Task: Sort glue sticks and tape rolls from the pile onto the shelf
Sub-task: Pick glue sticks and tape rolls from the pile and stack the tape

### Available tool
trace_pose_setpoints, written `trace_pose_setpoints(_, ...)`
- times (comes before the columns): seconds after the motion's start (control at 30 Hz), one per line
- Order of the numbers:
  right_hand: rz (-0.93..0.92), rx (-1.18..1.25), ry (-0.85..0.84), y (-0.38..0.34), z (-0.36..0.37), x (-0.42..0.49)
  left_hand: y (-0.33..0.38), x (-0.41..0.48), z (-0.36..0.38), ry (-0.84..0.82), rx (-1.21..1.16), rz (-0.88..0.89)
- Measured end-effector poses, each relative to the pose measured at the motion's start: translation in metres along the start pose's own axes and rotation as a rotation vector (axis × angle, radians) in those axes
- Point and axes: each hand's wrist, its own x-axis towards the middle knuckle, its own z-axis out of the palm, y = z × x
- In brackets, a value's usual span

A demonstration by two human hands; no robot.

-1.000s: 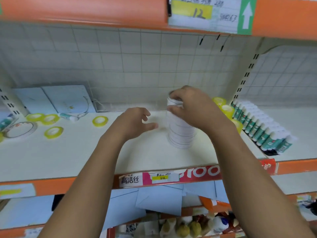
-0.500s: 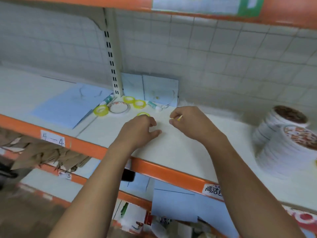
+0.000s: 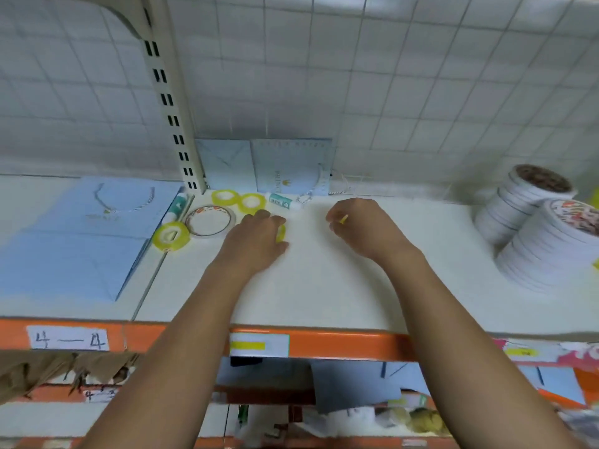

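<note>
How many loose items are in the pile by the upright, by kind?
Yellow tape rolls: 4 (one under the left hand)
Wide clear tape roll: 1
Glue sticks: 2
Total: 7
Yellow bit in the right hand: unclear, uncounted.

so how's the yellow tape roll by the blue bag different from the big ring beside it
The yellow tape roll is smaller across and taller; the big ring is wider and thin. The roll is translucent yellow, the ring pale with a printed inner edge. Both lie flat on the shelf.
</note>
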Motion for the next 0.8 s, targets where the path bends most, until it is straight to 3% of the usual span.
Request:
trace_pose_setpoints(0.17,0.189,-0.039,0.125,0.005,0.013,-0.001,-0.003,0.006,0.0,0.053,-0.125,0.09)
trace_pose_setpoints(0.3,0.297,-0.067,0.118,0.008,0.025,0.009,0.005,0.004,-0.003,0.079,-0.191,0.15)
trace_pose_setpoints(0.5,0.295,-0.057,0.028,0.013,0.037,0.026,0.005,-0.009,0.0,0.095,-0.229,0.181)
trace_pose_setpoints(0.8,0.171,0.166,0.174,0.024,0.008,-0.039,0.058,-0.026,0.008,0.108,-0.183,0.236)
